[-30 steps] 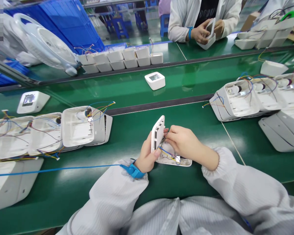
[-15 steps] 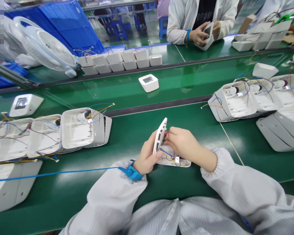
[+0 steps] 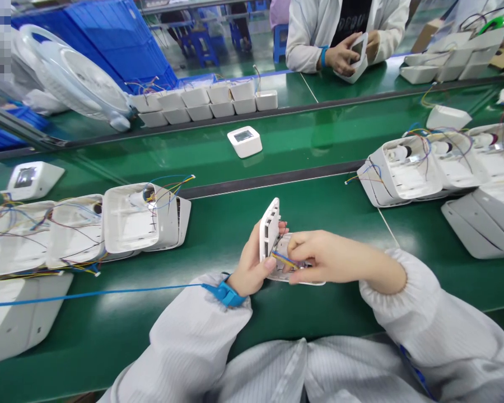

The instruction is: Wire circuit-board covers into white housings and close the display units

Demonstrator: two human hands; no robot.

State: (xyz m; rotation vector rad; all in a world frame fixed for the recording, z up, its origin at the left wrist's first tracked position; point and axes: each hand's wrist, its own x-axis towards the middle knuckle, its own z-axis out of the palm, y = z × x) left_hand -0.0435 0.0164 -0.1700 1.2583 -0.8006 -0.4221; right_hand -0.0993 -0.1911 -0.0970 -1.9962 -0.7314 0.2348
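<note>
My left hand (image 3: 248, 266) is closed around a white plastic panel (image 3: 270, 229), held upright with its slotted edge toward me. Below and to the right of it, a white housing (image 3: 283, 246) lies open on the green bench, partly covered by my right hand. Blue and yellow wires (image 3: 284, 258) stretch between the panel and the housing. My right hand (image 3: 319, 258) reaches over the housing with bent fingers closed on these wires; the exact fingertip contact is partly hidden. A blue wrist strap (image 3: 230, 293) with a cord is on my left wrist.
Open white housings with wires stand in rows at left (image 3: 130, 224) and right (image 3: 409, 168). A white unit with a screen (image 3: 245, 142) sits on the strip beyond the black rail (image 3: 277, 178). Across, a co-worker's hands (image 3: 348, 56) hold a white frame. A fan (image 3: 79, 78) stands far left.
My right hand has moved down from behind the panel to the wires over the housing. The panel in my left hand stands more upright. The screen unit has shifted slightly left.
</note>
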